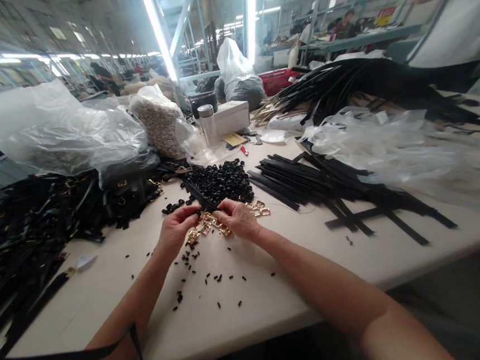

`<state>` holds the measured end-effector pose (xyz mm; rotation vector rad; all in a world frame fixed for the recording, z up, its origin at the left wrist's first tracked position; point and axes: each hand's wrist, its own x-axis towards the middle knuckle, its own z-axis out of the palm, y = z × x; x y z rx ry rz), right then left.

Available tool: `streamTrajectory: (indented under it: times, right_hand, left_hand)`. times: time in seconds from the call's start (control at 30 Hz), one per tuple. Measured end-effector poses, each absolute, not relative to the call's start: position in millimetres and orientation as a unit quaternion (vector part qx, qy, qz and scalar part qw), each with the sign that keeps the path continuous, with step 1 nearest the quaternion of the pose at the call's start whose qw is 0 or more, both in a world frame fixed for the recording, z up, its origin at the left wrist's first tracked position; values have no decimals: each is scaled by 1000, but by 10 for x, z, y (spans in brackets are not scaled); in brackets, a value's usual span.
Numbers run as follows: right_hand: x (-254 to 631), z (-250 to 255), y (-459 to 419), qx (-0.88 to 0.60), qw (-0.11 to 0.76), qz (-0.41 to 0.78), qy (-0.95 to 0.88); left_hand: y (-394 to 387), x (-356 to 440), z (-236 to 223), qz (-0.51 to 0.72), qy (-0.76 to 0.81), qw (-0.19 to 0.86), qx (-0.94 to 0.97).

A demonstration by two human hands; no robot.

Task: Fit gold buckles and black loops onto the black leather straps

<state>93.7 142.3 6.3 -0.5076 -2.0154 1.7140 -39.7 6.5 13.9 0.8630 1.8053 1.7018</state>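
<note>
A short black strap slants between my two hands, just above the table. My right hand has thumb and fingers closed on its near end. My left hand pinches a small dark piece close to the strap; fingertips hide most of it, and whether it is a loop or part of the strap I cannot tell. Right under the hands lie gold buckles, with more gold buckles beside my right hand. Behind the hands a heap of small black loops is spread out.
Black straps with buckles pile up on the left. Cut black strips lie to the right, below crumpled clear plastic. Tiny black bits dot the table in front. A clear bottle and white box stand behind.
</note>
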Motion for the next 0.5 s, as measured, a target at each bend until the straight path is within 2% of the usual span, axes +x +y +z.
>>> streamTrajectory:
  times: [0.17, 0.5]
  right_hand:
    - [949, 104, 1312, -176, 175, 679, -691]
    - [949, 102, 1261, -147, 187, 689, -684]
  left_hand:
    - [-17, -282, 175, 690, 626, 289, 221]
    - [1, -242, 169, 703, 584, 359, 189]
